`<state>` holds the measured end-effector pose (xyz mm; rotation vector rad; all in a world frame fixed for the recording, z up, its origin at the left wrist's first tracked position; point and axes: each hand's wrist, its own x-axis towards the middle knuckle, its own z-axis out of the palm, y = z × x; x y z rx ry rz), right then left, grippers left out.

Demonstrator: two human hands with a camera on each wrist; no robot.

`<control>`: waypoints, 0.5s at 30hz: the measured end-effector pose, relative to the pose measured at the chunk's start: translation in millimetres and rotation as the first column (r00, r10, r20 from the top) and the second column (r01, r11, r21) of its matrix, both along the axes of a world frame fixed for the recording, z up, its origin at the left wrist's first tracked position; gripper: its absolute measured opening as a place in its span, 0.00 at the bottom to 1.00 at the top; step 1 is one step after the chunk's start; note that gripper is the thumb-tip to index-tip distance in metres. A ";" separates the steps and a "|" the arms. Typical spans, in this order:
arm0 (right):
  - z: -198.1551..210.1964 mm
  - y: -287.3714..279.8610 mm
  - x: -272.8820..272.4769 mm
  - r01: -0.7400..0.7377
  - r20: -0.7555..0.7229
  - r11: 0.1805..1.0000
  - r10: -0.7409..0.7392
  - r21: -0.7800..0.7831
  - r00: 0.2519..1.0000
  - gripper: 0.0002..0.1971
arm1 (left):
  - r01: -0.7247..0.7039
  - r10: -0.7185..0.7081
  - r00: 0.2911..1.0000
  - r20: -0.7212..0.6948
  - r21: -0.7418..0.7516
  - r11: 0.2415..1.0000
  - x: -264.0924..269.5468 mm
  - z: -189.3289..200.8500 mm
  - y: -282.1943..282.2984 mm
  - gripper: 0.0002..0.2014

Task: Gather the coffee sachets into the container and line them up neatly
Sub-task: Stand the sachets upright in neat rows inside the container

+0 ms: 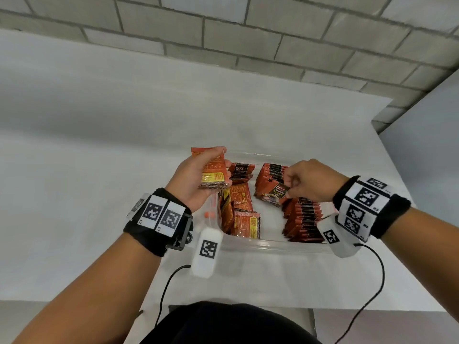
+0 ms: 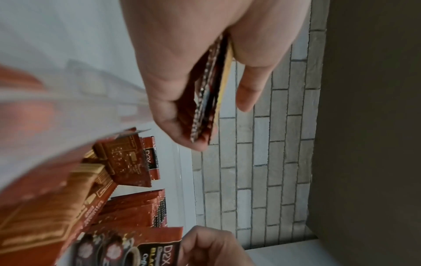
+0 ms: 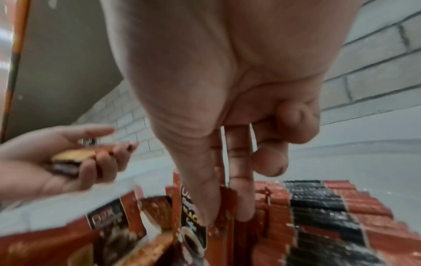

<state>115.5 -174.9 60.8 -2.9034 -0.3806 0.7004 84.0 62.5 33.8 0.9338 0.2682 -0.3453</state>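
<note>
Left hand [image 1: 196, 180] grips a small stack of orange-red foil coffee sachets [image 1: 214, 170] above the clear plastic container [image 1: 270, 244], left side. Right hand [image 1: 310, 181] pinches one sachet [image 1: 274, 194], black D2X label, coffee-cup print, beside the upright right row [image 1: 304, 219]. Loose sachets lie left inside. White counter [image 1: 99, 170].

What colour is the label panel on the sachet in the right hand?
Black, on an orange-red sachet; head view shows it best.

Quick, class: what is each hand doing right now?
Left hand: grips a small stack of orange-brown foil coffee sachets.
Right hand: pinches one orange-brown foil sachet.
</note>
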 end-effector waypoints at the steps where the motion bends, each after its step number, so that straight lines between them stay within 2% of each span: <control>1: -4.0 0.4 2.6 -0.006 -0.004 0.999 0.005 -0.036 1.000 0.10 | -0.001 0.001 1.000 0.000 -0.003 1.000 -0.5 -0.7 0.2 0.16; 3: -8.7 2.6 6.8 -0.024 -0.012 0.996 0.023 -0.080 1.000 0.08 | 0.001 0.000 1.000 0.003 -0.014 1.000 -1.5 -1.3 0.5 0.17; 8: -15.7 11.2 13.2 -0.063 -0.040 0.979 0.057 -0.191 0.998 0.13 | 0.003 -0.002 1.000 0.015 -0.027 1.000 -3.9 -3.0 2.3 0.16; 15: -17.3 21.2 10.5 -0.169 -0.030 0.923 0.170 -0.344 0.985 0.09 | 0.005 -0.005 1.000 0.019 -0.038 0.999 -4.8 -4.3 2.0 0.16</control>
